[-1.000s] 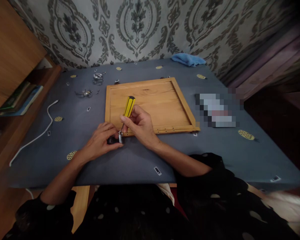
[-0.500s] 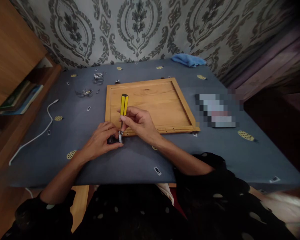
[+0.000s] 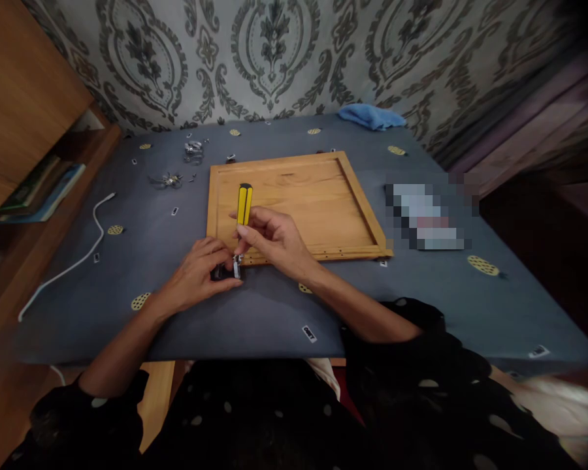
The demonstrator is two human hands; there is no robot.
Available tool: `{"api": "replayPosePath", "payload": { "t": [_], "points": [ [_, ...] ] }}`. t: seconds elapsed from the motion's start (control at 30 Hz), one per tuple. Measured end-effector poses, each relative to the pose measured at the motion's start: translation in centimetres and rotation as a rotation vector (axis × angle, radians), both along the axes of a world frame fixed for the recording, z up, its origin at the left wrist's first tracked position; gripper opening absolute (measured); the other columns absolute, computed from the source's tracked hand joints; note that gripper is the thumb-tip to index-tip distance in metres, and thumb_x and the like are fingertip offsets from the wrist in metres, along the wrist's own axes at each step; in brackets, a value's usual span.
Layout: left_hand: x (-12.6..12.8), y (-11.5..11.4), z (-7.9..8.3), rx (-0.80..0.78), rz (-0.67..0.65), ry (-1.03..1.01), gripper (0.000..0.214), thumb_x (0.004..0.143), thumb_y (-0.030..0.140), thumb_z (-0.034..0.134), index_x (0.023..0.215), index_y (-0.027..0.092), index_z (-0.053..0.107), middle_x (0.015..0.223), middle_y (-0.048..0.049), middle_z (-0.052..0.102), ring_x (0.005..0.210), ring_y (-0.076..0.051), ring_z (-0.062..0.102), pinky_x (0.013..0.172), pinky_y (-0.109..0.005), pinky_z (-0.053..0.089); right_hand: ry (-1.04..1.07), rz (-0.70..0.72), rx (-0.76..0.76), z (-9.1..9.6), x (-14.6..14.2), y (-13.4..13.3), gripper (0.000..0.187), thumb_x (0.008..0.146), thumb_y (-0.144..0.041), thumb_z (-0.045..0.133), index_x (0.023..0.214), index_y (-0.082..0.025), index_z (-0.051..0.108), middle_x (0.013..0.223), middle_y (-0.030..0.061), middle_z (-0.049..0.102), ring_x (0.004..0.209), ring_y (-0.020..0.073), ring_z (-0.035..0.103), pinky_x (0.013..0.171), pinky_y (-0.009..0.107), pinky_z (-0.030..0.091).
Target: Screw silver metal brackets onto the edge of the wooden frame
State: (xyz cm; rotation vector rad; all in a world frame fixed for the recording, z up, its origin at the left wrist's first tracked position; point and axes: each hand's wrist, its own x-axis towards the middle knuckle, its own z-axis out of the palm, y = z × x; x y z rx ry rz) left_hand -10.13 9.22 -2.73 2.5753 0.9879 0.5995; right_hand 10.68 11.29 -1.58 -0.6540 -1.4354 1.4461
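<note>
A screwdriver with a yellow and black handle (image 3: 244, 205) stands nearly upright in my right hand (image 3: 277, 241), pinched between thumb and fingers. Its shaft is mostly hidden behind my fingers, and the tip points down at a small silver, hinge-like metal fitting (image 3: 236, 266). That fitting lies at the near left corner of the framed wooden panel (image 3: 294, 202). My left hand (image 3: 200, 271) is closed around the fitting from the left, thumb below and fingers above. Whether the tip sits in a screw cannot be made out.
Two small heaps of metal parts (image 3: 169, 181) lie at the back left. A white cable (image 3: 100, 228) runs along the left side. Right of the panel is a blurred-out flat item (image 3: 426, 215); a blue cloth (image 3: 371, 117) rests at the back. A wooden cabinet (image 3: 24, 98) borders the left.
Both hands stay almost in place. The screwdriver handle appears slightly turned in my right fingers; the whole view has shifted a little.
</note>
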Motion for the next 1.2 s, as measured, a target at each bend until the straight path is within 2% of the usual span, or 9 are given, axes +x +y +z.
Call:
{"api": "replayPosePath", "payload": {
  "t": [0.23, 0.5, 0.7, 1.0, 1.2],
  "points": [
    [-0.1, 0.0, -0.3, 0.022, -0.006, -0.02, 0.041, 0.098, 0.058, 0.056, 0.09, 0.019, 0.062, 0.099, -0.0061, 0.067, 0.096, -0.024, 0.062, 0.086, -0.039, 0.047, 0.036, 0.033, 0.004, 0.3, -0.2, -0.4, 0.044, 0.079, -0.056, 0.079, 0.08, -0.021, 0.053, 0.066, -0.0049, 0.064, 0.06, 0.0114, 0.068, 0.059, 0.025, 0.054],
    [-0.1, 0.0, -0.4, 0.024, -0.008, -0.033, 0.044, 0.098, 0.061, 0.054, 0.088, 0.02, 0.061, 0.097, -0.0057, 0.067, 0.095, -0.024, 0.062, 0.084, -0.039, 0.046, 0.086, -0.096, -0.002, -0.4, -0.8, -0.7, 0.046, 0.077, -0.052, 0.082, 0.078, -0.022, 0.047, 0.066, -0.0073, 0.06, 0.056, 0.0103, 0.066, 0.055, 0.025, 0.052],
    [0.0, -0.1, -0.1, -0.018, 0.01, 0.008, 0.041, 0.097, 0.059, 0.057, 0.086, 0.02, 0.061, 0.093, -0.0043, 0.065, 0.092, -0.022, 0.06, 0.083, -0.038, 0.045, 0.094, -0.181, 0.002, -0.4, -0.9, -0.5, 0.048, 0.077, -0.057, 0.08, 0.078, -0.023, 0.046, 0.07, -0.0078, 0.058, 0.054, 0.0078, 0.061, 0.054, 0.025, 0.05],
    [0.0, 0.0, 0.1, -0.048, 0.011, 0.023, 0.036, 0.096, 0.055, 0.062, 0.087, 0.02, 0.062, 0.096, -0.0045, 0.066, 0.094, -0.023, 0.06, 0.085, -0.038, 0.046, 0.038, -0.149, -0.003, -0.7, -0.9, -0.5, 0.047, 0.08, -0.057, 0.078, 0.079, -0.024, 0.043, 0.068, -0.0078, 0.055, 0.056, 0.009, 0.061, 0.055, 0.027, 0.05],
    [0.0, -0.1, 0.1, -0.028, 0.007, 0.006, 0.035, 0.097, 0.053, 0.061, 0.088, 0.019, 0.061, 0.096, -0.0049, 0.065, 0.094, -0.023, 0.06, 0.084, -0.038, 0.045, 0.089, -0.13, -0.005, -0.7, -1.0, -0.6, 0.047, 0.079, -0.052, 0.08, 0.077, -0.024, 0.043, 0.069, -0.0077, 0.056, 0.054, 0.0084, 0.061, 0.055, 0.026, 0.05]
  ]
}}
